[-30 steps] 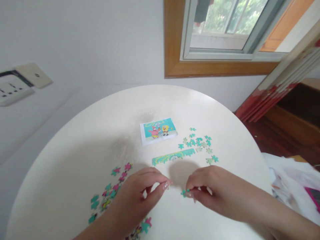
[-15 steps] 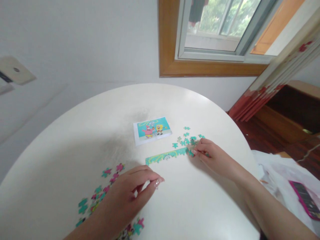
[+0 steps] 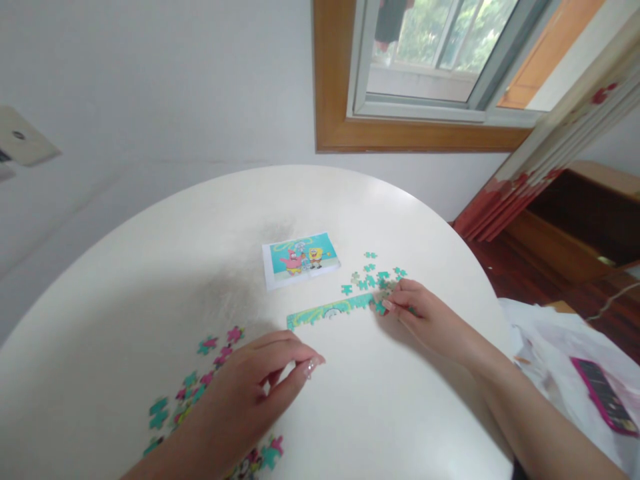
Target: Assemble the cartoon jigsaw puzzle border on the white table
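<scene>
My right hand pinches a teal jigsaw piece at the right end of a joined strip of puzzle. Just beyond those fingers lie several loose teal and pale pieces. My left hand hovers nearer to me, thumb and fingertips pressed together; whether anything small is between them I cannot make out. Under and beside the left forearm, pink, teal and yellow pieces are scattered, partly hidden by the arm. A printed picture card with cartoon figures lies behind the strip.
All this rests on a round white table against a wall with a window. To the right, a pink-edged phone lies on white plastic. A curtain hangs at the right.
The view has shifted slightly, so everything sits a little further left in the picture. Both hands keep nearly the same pose and place over the table.
</scene>
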`<state>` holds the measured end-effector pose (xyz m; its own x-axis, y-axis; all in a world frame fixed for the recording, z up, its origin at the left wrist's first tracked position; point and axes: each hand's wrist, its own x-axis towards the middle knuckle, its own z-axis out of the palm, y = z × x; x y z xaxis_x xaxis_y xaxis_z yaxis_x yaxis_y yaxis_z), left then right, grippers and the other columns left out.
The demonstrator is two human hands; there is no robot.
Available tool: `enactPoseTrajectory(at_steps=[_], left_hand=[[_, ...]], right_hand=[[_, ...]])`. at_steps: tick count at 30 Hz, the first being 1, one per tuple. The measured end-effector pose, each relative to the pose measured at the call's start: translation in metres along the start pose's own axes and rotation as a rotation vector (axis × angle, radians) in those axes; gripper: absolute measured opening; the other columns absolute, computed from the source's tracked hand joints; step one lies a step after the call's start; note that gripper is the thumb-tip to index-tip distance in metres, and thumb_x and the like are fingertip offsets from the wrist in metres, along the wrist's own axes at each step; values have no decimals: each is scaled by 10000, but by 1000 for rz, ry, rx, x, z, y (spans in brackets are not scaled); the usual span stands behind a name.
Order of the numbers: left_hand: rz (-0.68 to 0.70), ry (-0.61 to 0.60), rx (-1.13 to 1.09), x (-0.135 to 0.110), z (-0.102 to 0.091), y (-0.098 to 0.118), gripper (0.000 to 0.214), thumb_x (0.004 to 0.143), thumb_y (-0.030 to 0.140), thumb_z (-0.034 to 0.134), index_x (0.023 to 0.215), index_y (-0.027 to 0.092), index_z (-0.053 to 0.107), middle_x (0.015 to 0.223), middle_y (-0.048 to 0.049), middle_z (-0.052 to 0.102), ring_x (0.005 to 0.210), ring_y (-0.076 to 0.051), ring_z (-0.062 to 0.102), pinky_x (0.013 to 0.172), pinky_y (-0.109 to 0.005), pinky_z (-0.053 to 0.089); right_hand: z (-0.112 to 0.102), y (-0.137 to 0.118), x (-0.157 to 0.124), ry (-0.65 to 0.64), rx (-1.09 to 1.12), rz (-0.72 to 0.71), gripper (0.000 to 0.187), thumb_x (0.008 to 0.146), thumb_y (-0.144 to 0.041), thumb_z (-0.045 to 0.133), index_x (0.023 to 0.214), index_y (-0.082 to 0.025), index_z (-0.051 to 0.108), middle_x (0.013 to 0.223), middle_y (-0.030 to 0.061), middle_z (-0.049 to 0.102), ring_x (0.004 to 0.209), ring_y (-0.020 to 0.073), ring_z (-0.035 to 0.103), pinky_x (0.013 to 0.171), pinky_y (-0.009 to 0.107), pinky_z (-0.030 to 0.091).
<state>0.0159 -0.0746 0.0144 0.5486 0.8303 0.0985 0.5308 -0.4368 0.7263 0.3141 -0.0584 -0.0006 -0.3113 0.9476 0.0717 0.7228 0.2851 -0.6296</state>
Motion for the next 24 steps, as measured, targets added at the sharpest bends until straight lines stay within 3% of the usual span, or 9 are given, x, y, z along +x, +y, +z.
enactPoseTrajectory(at_steps=[12,17,21,24], left_hand=[[-7,-23,9,-2,1,-3,249,955,314,496,905,257,732,803,-3,704,645,-127,581,563,-212,425],[-10,-26,4,-2,2,-4,242,958,317,497,911,262,728,817,4,706,660,-125,587,570,-212,423],[-14,-28,-4,-2,1,-4,233,961,315,496,916,276,722,820,20,699,653,-113,581,570,-203,419],[-18,-30,-7,-2,2,-4,231,963,315,497,918,271,719,815,19,694,652,-111,579,572,-201,419]], right_hand=[[1,-13,-9,-31,-380,24,364,957,-264,466,657,-187,656,775,69,601,804,208,509,753,369,350],[-6,-9,-9,-27,-376,33,353,955,-245,479,651,-187,651,779,72,609,807,209,520,766,368,369],[-12,-5,-10,-1,-307,-5,153,894,-189,575,866,-212,723,873,74,650,858,219,547,797,364,403],[-15,-4,-11,-30,-263,-43,252,831,-158,654,1055,-243,732,1002,86,669,937,237,566,831,377,421]])
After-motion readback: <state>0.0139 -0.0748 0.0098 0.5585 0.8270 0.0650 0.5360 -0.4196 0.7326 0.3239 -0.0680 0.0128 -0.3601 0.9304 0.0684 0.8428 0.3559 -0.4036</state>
